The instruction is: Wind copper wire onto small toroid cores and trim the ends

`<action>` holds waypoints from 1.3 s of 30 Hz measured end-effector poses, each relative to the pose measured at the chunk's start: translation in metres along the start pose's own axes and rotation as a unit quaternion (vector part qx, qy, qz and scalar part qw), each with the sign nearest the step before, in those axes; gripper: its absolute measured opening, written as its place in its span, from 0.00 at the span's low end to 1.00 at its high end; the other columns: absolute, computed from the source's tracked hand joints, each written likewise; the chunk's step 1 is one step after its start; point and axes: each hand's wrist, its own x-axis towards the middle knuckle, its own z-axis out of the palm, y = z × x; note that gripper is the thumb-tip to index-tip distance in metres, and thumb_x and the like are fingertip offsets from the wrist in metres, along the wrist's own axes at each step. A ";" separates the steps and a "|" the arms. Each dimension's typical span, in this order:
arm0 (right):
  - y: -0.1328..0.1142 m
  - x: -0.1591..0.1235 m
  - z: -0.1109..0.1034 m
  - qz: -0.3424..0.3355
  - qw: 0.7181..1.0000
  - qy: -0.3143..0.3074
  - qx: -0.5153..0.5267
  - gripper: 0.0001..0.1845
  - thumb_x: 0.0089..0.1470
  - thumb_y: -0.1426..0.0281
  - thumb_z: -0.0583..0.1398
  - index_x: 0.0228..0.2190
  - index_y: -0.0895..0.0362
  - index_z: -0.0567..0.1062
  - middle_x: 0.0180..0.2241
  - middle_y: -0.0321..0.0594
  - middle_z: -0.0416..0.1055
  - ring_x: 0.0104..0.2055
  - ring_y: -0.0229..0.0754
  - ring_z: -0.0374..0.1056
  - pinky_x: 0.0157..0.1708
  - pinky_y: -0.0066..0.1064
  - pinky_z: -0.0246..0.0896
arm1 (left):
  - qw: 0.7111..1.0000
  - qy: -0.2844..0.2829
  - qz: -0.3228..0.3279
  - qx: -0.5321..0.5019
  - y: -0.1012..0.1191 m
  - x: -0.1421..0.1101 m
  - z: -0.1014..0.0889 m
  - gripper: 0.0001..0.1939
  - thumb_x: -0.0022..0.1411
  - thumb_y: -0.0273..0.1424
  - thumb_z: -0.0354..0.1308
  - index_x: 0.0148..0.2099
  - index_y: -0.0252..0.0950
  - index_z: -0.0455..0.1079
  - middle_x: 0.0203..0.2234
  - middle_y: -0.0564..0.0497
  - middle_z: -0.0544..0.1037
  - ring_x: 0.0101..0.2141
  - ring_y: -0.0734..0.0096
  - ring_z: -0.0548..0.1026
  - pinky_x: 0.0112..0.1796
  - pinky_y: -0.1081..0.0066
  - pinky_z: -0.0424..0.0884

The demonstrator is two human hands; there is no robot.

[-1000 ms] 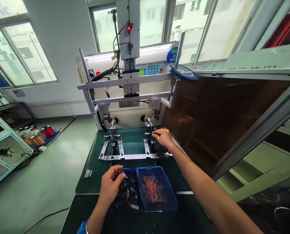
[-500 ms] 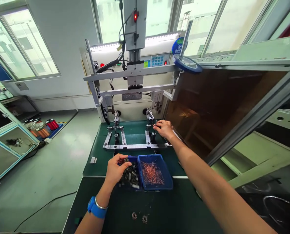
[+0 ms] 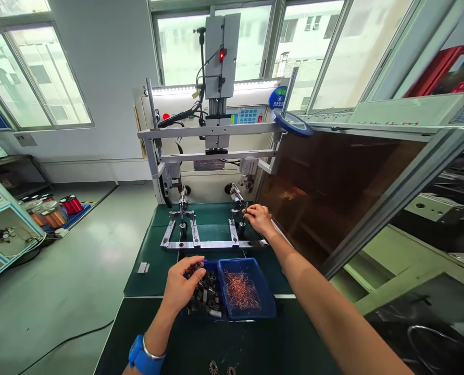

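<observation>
My left hand (image 3: pixel 182 287) hovers over a blue bin of dark metal parts (image 3: pixel 205 297), its fingertips pinching a small toothed metal piece (image 3: pixel 198 266). My right hand (image 3: pixel 259 219) is at the right spindle (image 3: pixel 236 196) of a metal fixture (image 3: pixel 214 244), pinching something thin that is too small to identify (image 3: pixel 246 210). Beside the dark parts, a blue tray (image 3: pixel 266 291) holds a heap of copper pins (image 3: pixel 241 290). Two small toothed rings (image 3: pixel 213 367) lie at the bottom edge of the green mat.
The fixture belongs to a tall machine with a control panel (image 3: pixel 248 115). A hinged tinted panel in a metal frame (image 3: pixel 333 192) stands to my right. Spools of copper wire (image 3: pixel 71 205) sit on the floor at left, past the bench edge.
The view has tilted upward, lowering the bench in the picture. My left hand has curled its fingers more over the bin. My right hand stays at the right spindle.
</observation>
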 end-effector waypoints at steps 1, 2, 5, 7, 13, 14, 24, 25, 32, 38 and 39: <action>0.000 -0.002 0.002 0.001 1.000 0.007 0.001 0.10 0.57 0.66 0.60 0.39 0.56 0.77 0.49 0.44 0.71 0.57 0.50 0.60 0.57 0.51 0.54 | 1.000 0.004 0.001 0.006 0.000 0.000 0.000 0.16 0.62 0.38 0.62 0.50 0.37 0.76 0.40 0.46 0.79 0.39 0.61 0.76 0.42 0.65 0.71; -0.001 -0.004 0.003 0.000 1.000 0.009 0.004 0.11 0.57 0.66 0.60 0.40 0.56 0.77 0.49 0.44 0.71 0.56 0.50 0.60 0.57 0.50 0.54 | 1.000 0.007 -0.002 0.011 -0.001 0.000 0.000 0.15 0.62 0.38 0.62 0.49 0.37 0.77 0.40 0.46 0.79 0.39 0.60 0.76 0.42 0.64 0.71; -0.003 -0.004 0.004 -0.010 1.000 0.003 0.017 0.11 0.57 0.64 0.60 0.39 0.56 0.78 0.49 0.43 0.72 0.55 0.48 0.62 0.56 0.48 0.56 | 1.000 0.014 -0.020 0.019 -0.007 -0.001 -0.001 0.16 0.63 0.40 0.62 0.49 0.37 0.76 0.39 0.47 0.79 0.38 0.60 0.76 0.41 0.64 0.71; -0.006 -0.003 0.004 -0.012 1.000 0.004 0.026 0.12 0.56 0.63 0.61 0.38 0.56 0.78 0.49 0.43 0.72 0.55 0.48 0.62 0.55 0.47 0.57 | 0.999 0.012 -0.025 0.023 -0.010 -0.001 -0.002 0.17 0.63 0.42 0.62 0.49 0.37 0.76 0.39 0.47 0.79 0.38 0.60 0.76 0.41 0.64 0.71; -0.019 -0.008 0.007 0.017 0.997 0.069 0.022 0.12 0.54 0.61 0.62 0.33 0.57 0.78 0.45 0.45 0.72 0.56 0.52 0.59 0.55 0.50 0.54 | 0.999 0.011 -0.038 0.021 -0.010 -0.002 -0.003 0.19 0.63 0.44 0.63 0.51 0.38 0.75 0.40 0.47 0.79 0.41 0.59 0.76 0.43 0.64 0.71; -0.020 -0.009 0.009 0.019 0.997 0.077 0.021 0.12 0.54 0.61 0.62 0.33 0.57 0.78 0.45 0.46 0.72 0.56 0.52 0.59 0.54 0.50 0.54 | 0.999 0.013 -0.044 0.020 -0.009 -0.002 -0.003 0.19 0.63 0.44 0.63 0.50 0.38 0.75 0.39 0.47 0.79 0.41 0.59 0.76 0.43 0.64 0.71; 0.001 0.007 0.004 -0.066 0.995 0.005 0.071 0.07 0.52 0.67 0.61 0.30 0.52 0.81 0.50 0.40 0.75 0.57 0.51 0.60 0.61 0.47 0.51 | 0.997 0.053 -0.044 0.022 -0.005 0.000 -0.004 0.16 0.60 0.39 0.66 0.47 0.36 0.77 0.36 0.47 0.79 0.37 0.60 0.76 0.40 0.65 0.72; 0.003 0.011 0.001 -0.081 0.994 -0.006 0.076 0.07 0.51 0.68 0.61 0.29 0.52 0.81 0.50 0.40 0.75 0.57 0.51 0.62 0.61 0.47 0.52 | 0.997 0.056 -0.045 0.021 -0.005 0.001 -0.005 0.15 0.60 0.39 0.65 0.47 0.37 0.77 0.35 0.48 0.79 0.37 0.60 0.76 0.40 0.65 0.72; 0.006 0.019 -0.004 -0.123 0.990 -0.025 0.062 0.06 0.51 0.70 0.63 0.25 0.54 0.80 0.46 0.44 0.76 0.54 0.50 0.65 0.59 0.47 0.52 | 0.997 0.073 -0.026 0.025 -0.005 0.003 -0.012 0.13 0.60 0.36 0.66 0.46 0.38 0.77 0.34 0.50 0.79 0.34 0.65 0.75 0.38 0.69 0.71; -0.006 -0.007 0.010 -0.047 0.992 0.117 0.009 0.11 0.51 0.61 0.65 0.27 0.57 0.80 0.45 0.51 0.74 0.56 0.57 0.56 0.55 0.50 0.51 | 0.994 0.089 -0.023 0.051 -0.005 0.002 -0.013 0.12 0.61 0.37 0.65 0.45 0.40 0.78 0.34 0.51 0.79 0.33 0.66 0.74 0.38 0.70 0.72; -0.010 -0.011 0.012 -0.038 0.990 0.132 0.001 0.11 0.50 0.61 0.66 0.27 0.57 0.79 0.45 0.50 0.74 0.55 0.57 0.56 0.55 0.50 0.50 | 0.994 0.092 -0.026 0.061 -0.006 0.002 -0.013 0.12 0.60 0.38 0.65 0.45 0.40 0.78 0.33 0.51 0.79 0.33 0.66 0.74 0.37 0.70 0.72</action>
